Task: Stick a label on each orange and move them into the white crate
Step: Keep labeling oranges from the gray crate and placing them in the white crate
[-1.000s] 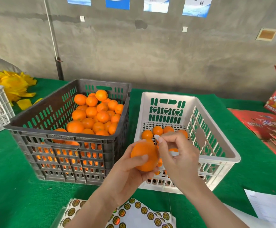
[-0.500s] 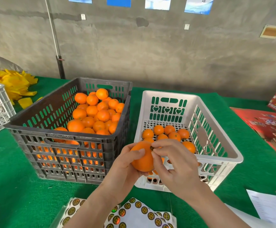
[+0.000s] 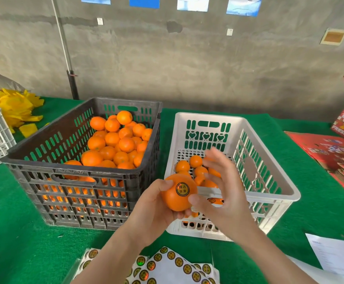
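Right hand [image 3: 221,198] lifted, splayed, seemingly over white crate [image 3: 208,116] rim, left hand [image 3: 152,211] gripping orange [image 3: 172,200]

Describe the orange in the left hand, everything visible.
The orange is round, smooth and evenly bright, no stem end showing. A round black-and-gold label with printed characters lies flat on its upper face, toward the camera. The left hand cups it from below, thumb on top. The right hand, fingers spread and blurred, has its thumb at the fruit's right edge. It is held before the near left corner of the white crate, not inside.
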`<state>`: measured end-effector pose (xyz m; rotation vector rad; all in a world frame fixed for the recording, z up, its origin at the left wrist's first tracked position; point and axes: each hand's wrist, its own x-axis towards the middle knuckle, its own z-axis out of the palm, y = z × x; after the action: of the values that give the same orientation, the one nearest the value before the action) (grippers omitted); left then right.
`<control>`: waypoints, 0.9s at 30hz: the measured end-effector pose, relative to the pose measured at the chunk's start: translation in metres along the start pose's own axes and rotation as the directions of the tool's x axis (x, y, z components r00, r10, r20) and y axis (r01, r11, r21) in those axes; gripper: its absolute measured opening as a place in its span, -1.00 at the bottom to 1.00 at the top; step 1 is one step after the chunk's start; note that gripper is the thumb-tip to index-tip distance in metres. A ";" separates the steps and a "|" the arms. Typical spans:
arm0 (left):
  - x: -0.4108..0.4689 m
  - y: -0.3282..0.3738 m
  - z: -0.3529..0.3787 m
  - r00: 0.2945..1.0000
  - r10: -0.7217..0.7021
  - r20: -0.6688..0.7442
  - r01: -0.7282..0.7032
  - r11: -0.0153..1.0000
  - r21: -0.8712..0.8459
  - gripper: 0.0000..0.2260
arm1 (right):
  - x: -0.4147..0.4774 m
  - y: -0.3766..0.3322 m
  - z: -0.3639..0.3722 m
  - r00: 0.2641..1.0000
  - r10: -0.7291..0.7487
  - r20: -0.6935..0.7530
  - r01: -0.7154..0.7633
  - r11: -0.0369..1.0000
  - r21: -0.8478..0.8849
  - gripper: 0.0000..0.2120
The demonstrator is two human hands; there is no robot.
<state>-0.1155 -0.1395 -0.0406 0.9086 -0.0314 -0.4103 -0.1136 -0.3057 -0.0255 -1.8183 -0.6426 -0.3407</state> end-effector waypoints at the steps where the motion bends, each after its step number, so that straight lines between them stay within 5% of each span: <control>1: 0.002 0.001 0.000 1.000 0.003 0.009 -0.003 1.000 0.010 -0.53 | 0.004 -0.002 -0.005 0.994 0.047 0.103 -0.043 0.998 -0.049 -0.22; 4: 0.009 0.003 0.006 0.998 0.019 0.059 -0.024 0.995 0.094 -0.52 | 0.011 -0.001 -0.007 0.946 0.046 0.322 0.050 0.958 -0.284 -0.29; 7: 0.016 0.006 0.008 0.995 0.099 0.014 -0.100 0.966 0.238 -0.56 | 0.033 0.004 -0.020 0.978 0.091 0.187 -0.029 0.951 -0.307 -0.42; 10: 0.017 0.010 -0.006 0.969 0.230 -0.095 -0.175 0.900 0.398 -0.62 | 0.075 0.038 -0.054 0.930 0.365 0.039 -0.320 0.858 -0.402 -0.47; 13: 0.008 0.005 -0.033 0.979 0.159 -0.127 -0.077 0.868 0.491 -0.68 | 0.105 0.094 -0.077 0.638 0.750 0.175 -0.457 0.551 -0.698 -0.65; 16: 0.005 -0.008 -0.061 0.973 0.040 -0.228 0.116 0.766 0.632 -0.68 | 0.101 0.142 -0.071 0.296 0.920 0.257 -0.192 0.321 -0.928 -0.51; 18: 0.007 -0.021 -0.078 0.946 -0.042 -0.322 0.271 0.646 0.713 -0.74 | 0.095 0.162 -0.069 0.238 0.939 0.248 -0.098 0.277 -0.956 -0.51; 21: 0.007 -0.045 -0.104 0.901 -0.171 -0.399 0.434 0.309 0.846 -0.84 | 0.094 0.166 -0.069 0.270 0.922 0.276 -0.109 0.314 -0.943 -0.56; 22: 0.006 -0.053 -0.112 0.889 -0.204 -0.409 0.445 0.180 0.877 -0.77 | 0.093 0.162 -0.068 0.342 0.888 0.308 -0.103 0.361 -0.927 -0.59; 24: 0.004 -0.068 -0.123 0.859 -0.251 -0.445 0.457 -0.013 0.889 -0.59 | 0.091 0.143 -0.067 0.655 0.708 0.263 -0.175 0.480 -0.859 -0.68; 25: 0.004 -0.075 -0.126 0.846 -0.264 -0.463 0.465 -0.060 0.883 -0.52 | 0.085 0.131 -0.064 0.833 0.545 0.092 -0.283 0.563 -0.776 -0.74; 26: 0.005 -0.081 -0.128 0.839 -0.267 -0.474 0.468 -0.089 0.879 -0.49 | 0.077 0.117 -0.060 0.939 0.327 -0.109 -0.318 0.698 -0.642 -0.82; 27: 0.007 -0.086 -0.128 0.839 -0.261 -0.477 0.461 -0.122 0.879 -0.51 | 0.065 0.100 -0.054 0.955 0.138 -0.263 -0.257 0.827 -0.499 -0.90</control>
<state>-0.1121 -0.0914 -0.1878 2.5350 0.0976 -0.9080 0.0017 -0.3623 -0.0517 -2.3115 -0.2015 -0.6116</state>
